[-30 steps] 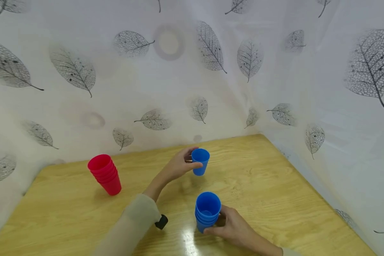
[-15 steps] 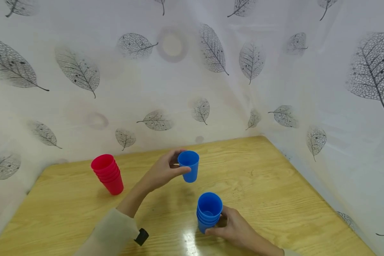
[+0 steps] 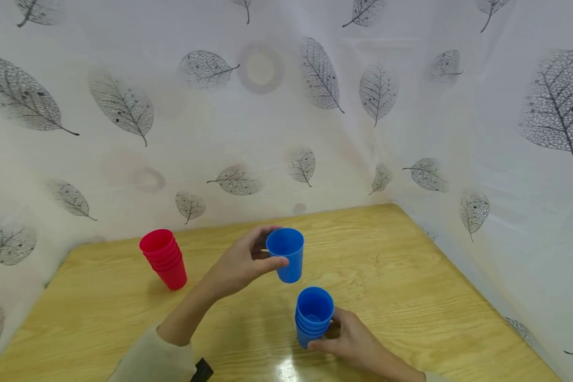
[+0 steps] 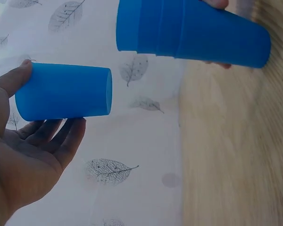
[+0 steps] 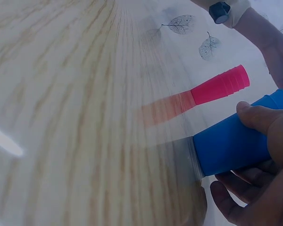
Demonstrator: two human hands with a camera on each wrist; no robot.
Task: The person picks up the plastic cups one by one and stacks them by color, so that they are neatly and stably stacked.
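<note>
My left hand [image 3: 241, 262] grips a single blue cup [image 3: 291, 260] between thumb and fingers and holds it above the table, mouth up. In the left wrist view this cup [image 4: 63, 92] is apart from the stack. Nearer to me, a stack of several nested blue cups [image 3: 310, 331] stands on the table, with my right hand [image 3: 353, 339] around its lower right side. The right wrist view has the stack's base [image 5: 226, 143] on the tabletop and the right thumb and fingers curled about it. The stack's upper part leaves that view.
A stack of several red cups [image 3: 172, 268] stands on the wooden table [image 3: 410, 297] at the left. Leaf-patterned sheeting [image 3: 248, 122] hangs behind the table and along its right side. A dark band [image 3: 202, 370] is on the left sleeve.
The left hand has drawn its blue cup from the far part of the table toward me, close to the stack. The right hand stays on the stack.
</note>
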